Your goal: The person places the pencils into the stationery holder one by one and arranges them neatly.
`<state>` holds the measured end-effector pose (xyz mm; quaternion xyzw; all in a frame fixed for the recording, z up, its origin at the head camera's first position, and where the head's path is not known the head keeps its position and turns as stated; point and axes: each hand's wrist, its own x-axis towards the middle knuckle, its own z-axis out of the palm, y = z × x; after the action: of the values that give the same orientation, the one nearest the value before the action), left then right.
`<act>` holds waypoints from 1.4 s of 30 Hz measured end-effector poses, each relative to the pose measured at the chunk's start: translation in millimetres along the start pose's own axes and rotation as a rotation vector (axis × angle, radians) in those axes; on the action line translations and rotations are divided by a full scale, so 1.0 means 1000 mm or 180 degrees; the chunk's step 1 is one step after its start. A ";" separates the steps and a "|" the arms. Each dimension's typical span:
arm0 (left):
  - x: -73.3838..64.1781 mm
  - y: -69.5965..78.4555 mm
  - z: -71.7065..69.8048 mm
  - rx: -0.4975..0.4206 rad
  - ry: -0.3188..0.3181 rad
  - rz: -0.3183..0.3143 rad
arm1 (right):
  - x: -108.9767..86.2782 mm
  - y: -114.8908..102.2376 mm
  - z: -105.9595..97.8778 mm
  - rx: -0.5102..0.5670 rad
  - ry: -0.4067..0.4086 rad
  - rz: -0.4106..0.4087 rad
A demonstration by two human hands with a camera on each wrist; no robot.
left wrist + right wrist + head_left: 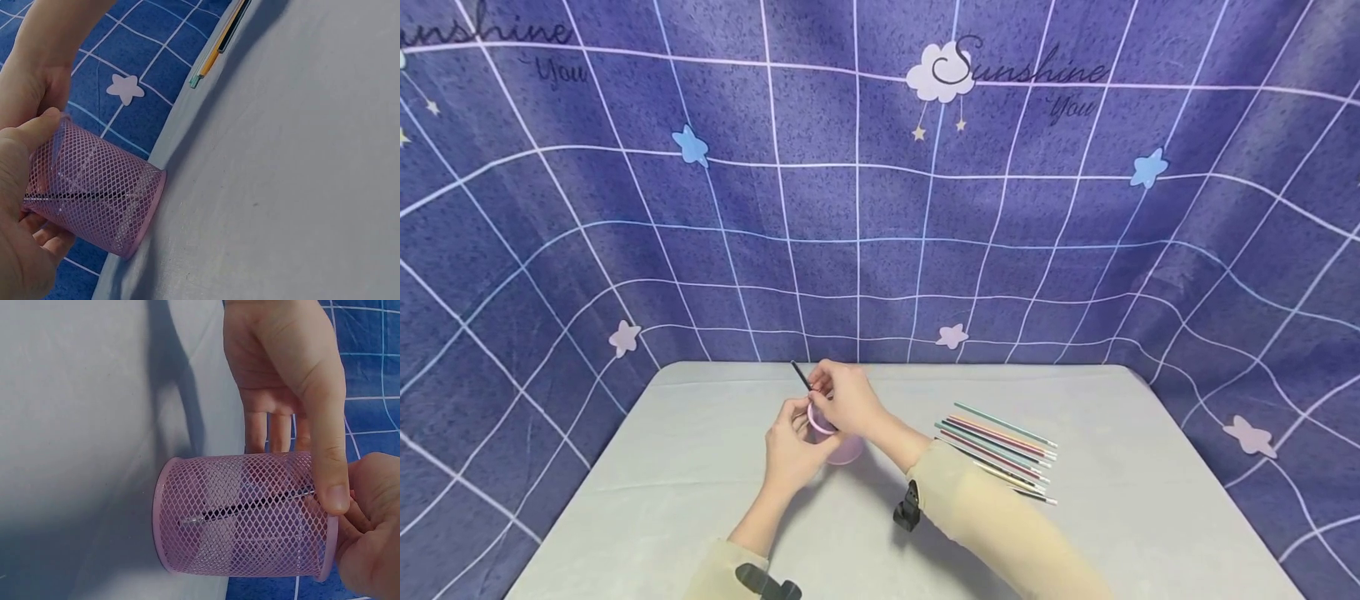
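A pink mesh pencil cup (847, 452) stands on the table toward the back, left of centre. My left hand (793, 450) grips it near the rim, thumb on one side and fingers on the other, as the right wrist view shows. At the rim my right hand (850, 400) pinches a dark pencil (801, 375), whose upper end sticks out above the fingers. Through the mesh, the pencil's lower part (256, 505) shows inside the cup, slanting, with a pale end near the base.
Several pencils (1000, 450) in different colours lie side by side on the table, right of the cup, with their pale ends to the right. A pale cloth covers the table (647, 500). Behind and at the sides hangs a purple-blue curtain (820, 200) with grid lines and stars.
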<state>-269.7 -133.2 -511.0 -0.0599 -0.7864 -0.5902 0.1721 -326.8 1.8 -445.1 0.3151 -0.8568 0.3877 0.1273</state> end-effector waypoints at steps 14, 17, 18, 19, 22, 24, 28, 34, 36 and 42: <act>-0.001 0.000 0.002 -0.0031 0.0083 0.0095 | 0.002 0.000 -0.007 -0.0079 -0.0099 0.0044; -0.001 -0.001 0.002 -0.0071 0.0103 0.0118 | 0.001 0.001 -0.010 -0.0061 -0.0077 0.0018; -0.001 0.000 0.002 -0.0086 0.0101 0.0120 | 0.002 0.001 -0.011 -0.0064 -0.0061 0.0009; -0.002 0.000 0.002 -0.0106 0.0098 0.0123 | 0.002 0.002 -0.013 -0.0066 -0.0034 0.0004; -0.002 0.000 0.002 -0.0150 0.0094 0.0121 | 0.002 0.006 -0.016 -0.0117 0.0031 0.0010; -0.003 0.000 0.002 -0.0164 0.0114 0.0126 | 0.002 0.008 -0.019 -0.0124 0.0033 0.0037; -0.003 -0.001 0.004 -0.0260 0.0122 0.0135 | 0.001 0.011 -0.028 -0.0091 0.0046 0.0056; -0.002 -0.002 0.006 -0.0315 0.0131 0.0080 | 0.000 0.024 -0.056 -0.0276 0.0203 0.0013; -0.002 -0.002 0.006 -0.0334 0.0137 0.0069 | 0.000 0.032 -0.070 -0.0384 0.0252 0.0017; -0.002 -0.001 0.005 -0.0343 0.0131 0.0053 | -0.011 0.057 -0.117 -0.0524 0.0252 0.0118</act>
<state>-269.4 -128.1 -513.8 -0.0634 -0.7492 -0.6315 0.1896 -358.2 122.0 -405.4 0.2721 -0.8858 0.3304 0.1793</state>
